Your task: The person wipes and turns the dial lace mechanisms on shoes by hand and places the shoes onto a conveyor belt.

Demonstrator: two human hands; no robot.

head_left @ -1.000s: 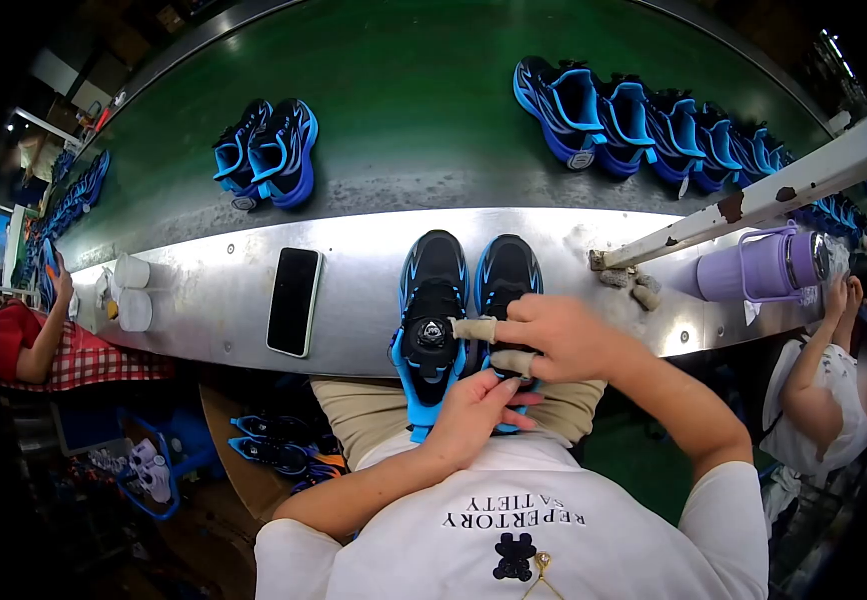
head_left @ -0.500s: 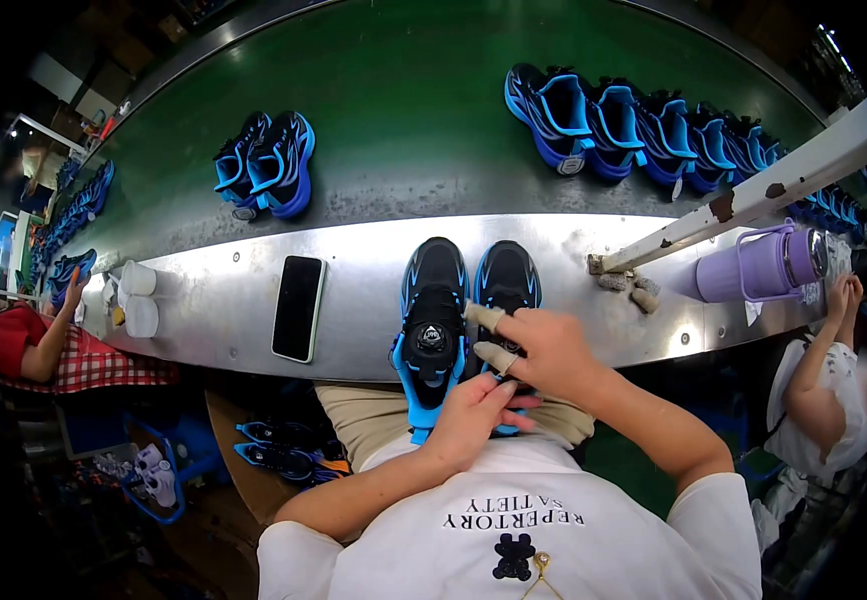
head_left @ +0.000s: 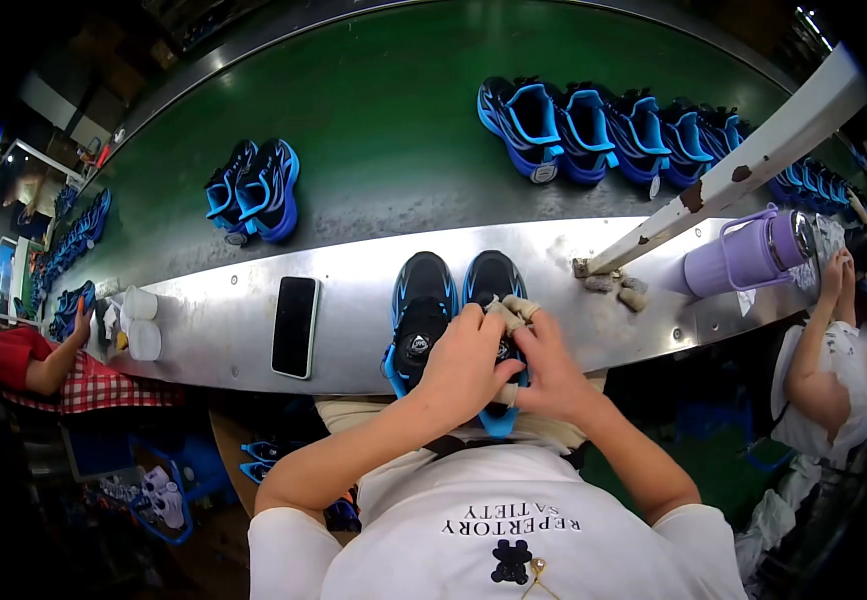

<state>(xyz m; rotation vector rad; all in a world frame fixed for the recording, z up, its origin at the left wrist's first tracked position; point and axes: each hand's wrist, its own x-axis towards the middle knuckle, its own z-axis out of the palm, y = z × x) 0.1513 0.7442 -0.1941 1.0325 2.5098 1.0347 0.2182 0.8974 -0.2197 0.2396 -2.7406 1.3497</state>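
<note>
Black-and-blue sneaker (head_left: 494,272) now has both hands over its laces area, the left hand (head_left: 462,368) having moved forward beside the right hand (head_left: 552,378), fingers bent, any grip hidden.

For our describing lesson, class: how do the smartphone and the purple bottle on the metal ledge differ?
The smartphone is a thin, flat rectangle; the purple bottle is thick and rounded.
The smartphone shows a black screen with a pale edge, while the purple bottle has a lilac body and a loop handle.
The smartphone is left of the two nearest shoes, the purple bottle to their right.
Both rest on the metal ledge.
</note>
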